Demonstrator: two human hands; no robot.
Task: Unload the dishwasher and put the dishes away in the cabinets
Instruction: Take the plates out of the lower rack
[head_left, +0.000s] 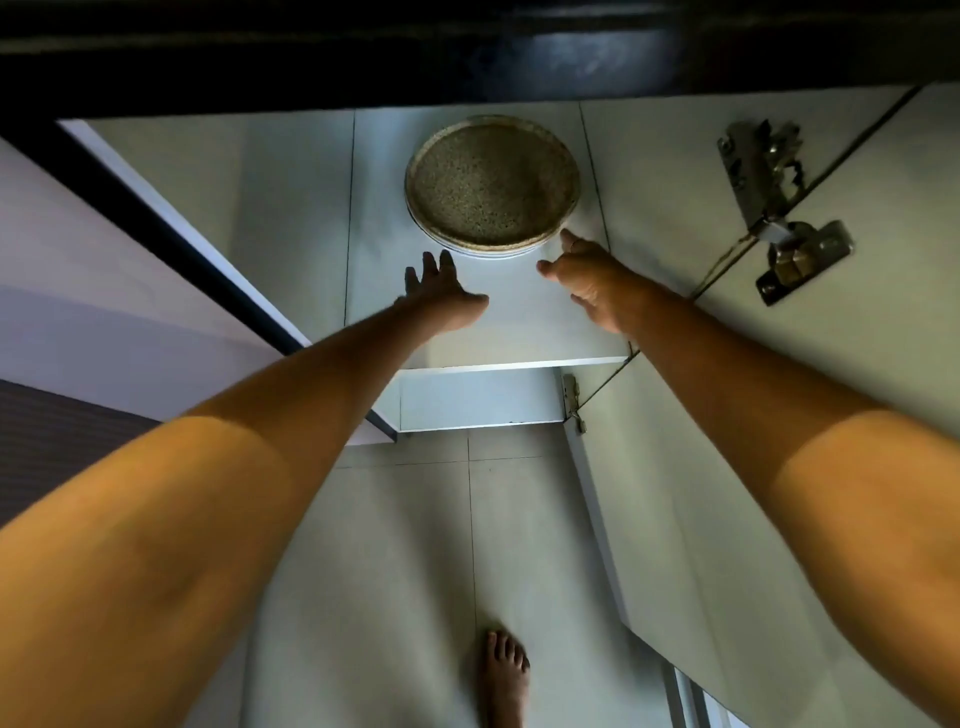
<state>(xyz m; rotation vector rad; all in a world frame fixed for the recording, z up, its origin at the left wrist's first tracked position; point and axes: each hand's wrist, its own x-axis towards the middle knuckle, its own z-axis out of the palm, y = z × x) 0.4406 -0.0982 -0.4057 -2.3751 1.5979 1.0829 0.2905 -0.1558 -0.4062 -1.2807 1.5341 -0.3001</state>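
Head view: round speckled brown ceramic plate (492, 183) sits on top of a small stack of pale plates (485, 250) on the white cabinet shelf (498, 332), toward the back. Left hand (441, 296) hovers over shelf just short of the stack, fingers (430, 266) spread straight, holding nothing. Right hand (589, 280) beside the stack's right edge, fingers loosely extended, empty; contact with plate rim unclear. Open cabinet door with metal hinge (779, 208) at right. Bare foot (503, 675) on tiled floor (395, 571) below.

A stack of plates (492, 187) sits on the cabinet shelf (483, 322), behind both hands.
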